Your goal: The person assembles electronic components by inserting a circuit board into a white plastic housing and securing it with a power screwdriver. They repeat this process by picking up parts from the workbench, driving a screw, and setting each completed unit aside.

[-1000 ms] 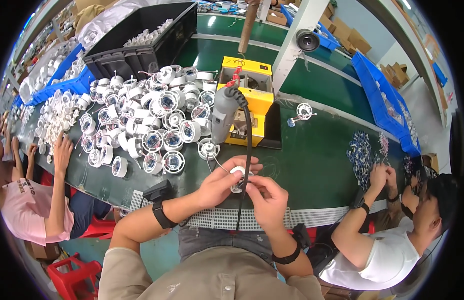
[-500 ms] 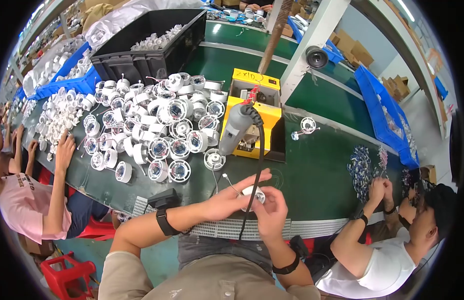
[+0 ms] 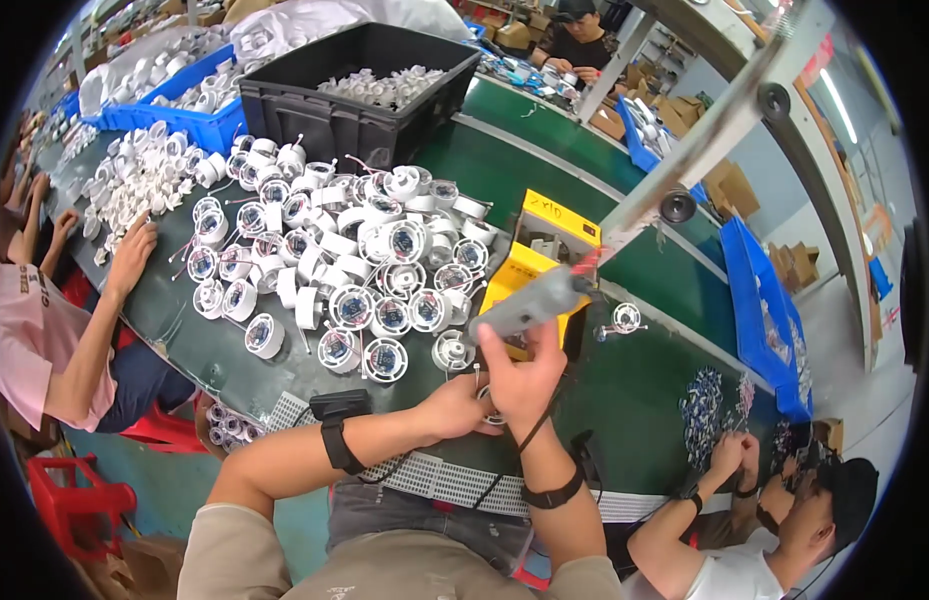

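Note:
My left hand (image 3: 452, 411) is closed around a small white round housing (image 3: 493, 419) near the table's front edge, with a thin wire rising beside it. Most of that part is hidden by my hands. My right hand (image 3: 525, 378) is raised just above, thumb and fingers closed about the lower body of a grey electric screwdriver (image 3: 532, 303). The tool hangs tilted, its lower end toward the left, in front of a yellow box (image 3: 556, 220). To the left lies a large heap of white round housings (image 3: 349, 245) with circuit boards and wires.
Behind the heap stands a black crate (image 3: 314, 118) of small white parts. Blue bins (image 3: 199, 125) sit at the far left, another blue tray (image 3: 752, 310) at the right. A loose white ring (image 3: 625, 318) lies right of the yellow box. Co-workers' hands work on both sides.
My right hand has left the white housing and risen to the screwdriver, which has tilted over. My left hand keeps the housing. The view has shifted, showing more of the far side.

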Demonstrator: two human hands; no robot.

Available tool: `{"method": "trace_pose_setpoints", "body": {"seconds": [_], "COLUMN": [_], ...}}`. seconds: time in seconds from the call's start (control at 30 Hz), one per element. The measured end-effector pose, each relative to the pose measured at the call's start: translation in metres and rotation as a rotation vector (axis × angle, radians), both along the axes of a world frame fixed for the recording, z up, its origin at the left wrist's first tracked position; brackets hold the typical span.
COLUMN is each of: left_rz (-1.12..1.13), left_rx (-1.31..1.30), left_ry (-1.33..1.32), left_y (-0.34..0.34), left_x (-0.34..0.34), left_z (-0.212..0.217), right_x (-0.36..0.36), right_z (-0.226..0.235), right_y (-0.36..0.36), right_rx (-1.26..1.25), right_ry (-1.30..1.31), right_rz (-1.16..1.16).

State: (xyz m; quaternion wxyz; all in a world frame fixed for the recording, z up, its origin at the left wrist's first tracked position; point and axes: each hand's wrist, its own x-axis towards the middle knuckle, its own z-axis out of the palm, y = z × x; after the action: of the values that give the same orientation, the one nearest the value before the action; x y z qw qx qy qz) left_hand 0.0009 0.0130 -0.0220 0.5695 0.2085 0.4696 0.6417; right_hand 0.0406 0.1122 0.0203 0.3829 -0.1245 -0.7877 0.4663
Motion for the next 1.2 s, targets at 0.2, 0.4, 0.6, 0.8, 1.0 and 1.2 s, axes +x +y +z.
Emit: {"method": "trace_pose_setpoints", "body": {"seconds": [0.2, 0.4, 0.6, 0.8, 1.0, 1.2], "left_rz": [0.013, 0.010, -0.002, -0.009, 0.016, 0.025], "left_rx": [-0.118, -0.131, -0.137, -0.136, -0.134, -0.130], "left_ry": [-0.015, 0.018, 0.020, 0.021, 0.046, 0.043], "left_y": [0.002, 0.003, 0.002, 0.002, 0.004, 0.004], "left_x": [-0.001, -0.001, -0.001, -0.001, -0.001, -0.001], "left_z": [0.000, 0.004, 0.003, 0.006, -0.001, -0.003], "right_x": [-0.021, -0.032, -0.033, -0.030, -0.032, -0.034], "right_z": [0.031, 0.033, 0.034, 0.031, 0.039, 0.036], "right_y": [0.016, 0.035, 0.032, 0.035, 0.031, 0.034], "right_rx": [-0.131, -0.045, -0.020, -0.038, -0.081, -0.099], "right_ry": [0.632, 0.541, 0.516, 0.497, 0.489, 0.500], "right_rz": [0.041, -0.155, -0.210, -0.192, -0.164, -0.163]}}
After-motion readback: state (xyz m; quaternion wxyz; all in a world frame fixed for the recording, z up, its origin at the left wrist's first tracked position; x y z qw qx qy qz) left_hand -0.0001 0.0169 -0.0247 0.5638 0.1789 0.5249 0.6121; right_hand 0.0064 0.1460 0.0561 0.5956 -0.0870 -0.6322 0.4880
